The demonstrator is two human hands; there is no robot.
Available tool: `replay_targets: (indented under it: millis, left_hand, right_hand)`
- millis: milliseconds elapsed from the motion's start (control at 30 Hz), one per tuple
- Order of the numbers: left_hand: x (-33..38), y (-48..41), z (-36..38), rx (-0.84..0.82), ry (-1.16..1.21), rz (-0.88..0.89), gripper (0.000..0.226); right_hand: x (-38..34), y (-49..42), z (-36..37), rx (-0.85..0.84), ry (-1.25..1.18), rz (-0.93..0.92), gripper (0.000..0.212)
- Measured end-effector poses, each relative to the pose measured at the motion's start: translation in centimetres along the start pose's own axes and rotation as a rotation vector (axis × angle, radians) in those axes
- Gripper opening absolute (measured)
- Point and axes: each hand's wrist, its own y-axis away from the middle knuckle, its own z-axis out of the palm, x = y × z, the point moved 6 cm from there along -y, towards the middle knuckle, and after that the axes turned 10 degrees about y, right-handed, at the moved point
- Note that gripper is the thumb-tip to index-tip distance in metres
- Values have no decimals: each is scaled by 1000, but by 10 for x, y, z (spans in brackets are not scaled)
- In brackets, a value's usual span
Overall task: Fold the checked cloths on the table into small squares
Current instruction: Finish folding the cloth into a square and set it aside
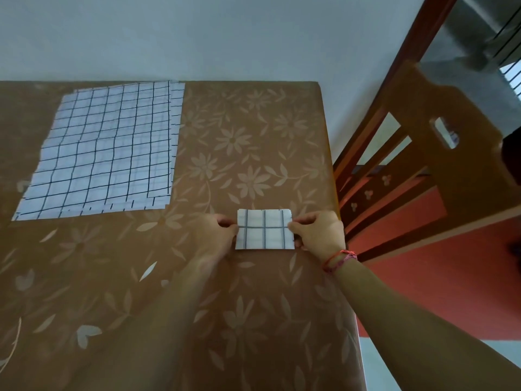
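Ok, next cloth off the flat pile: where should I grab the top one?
The left hand and right hand now pinch the folded cloth; once free, take the flat pile at its near-right corner, from the right. Sheets lie staggered there, so the top edge likely lifts alone.

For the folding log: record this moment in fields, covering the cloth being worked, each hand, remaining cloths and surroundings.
folded cloth: small rectangle, between both hands, near the table's right edge
left hand: pinches its left edge
right hand: pinches its right edge
unfolded cloths: flat pile, far left
table: brown flowered cover
chair: wooden, right of table
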Motion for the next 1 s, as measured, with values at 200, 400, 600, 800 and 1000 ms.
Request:
replay_targets:
  millis: [200,400,600,800,1000]
  left_hand:
    - [-2,-2,0,13,-77,57,11]
    - [5,-1,7,5,-76,105,11]
    - [8,-2,6,-8,-129,181,10]
    - [19,12,-1,34,-319,582,18]
    - [13,31,30,-178,-539,930,42]
  right_hand:
    - [-1,-1,-1,27,21,-23,8]
    - [-2,-5,-6,78,82,-61,5]
    - [0,-5,-6,98,122,-93,3]
    - [-14,7,-18,242,299,-306,13]
    - [-45,35,30,273,517,-809,31]
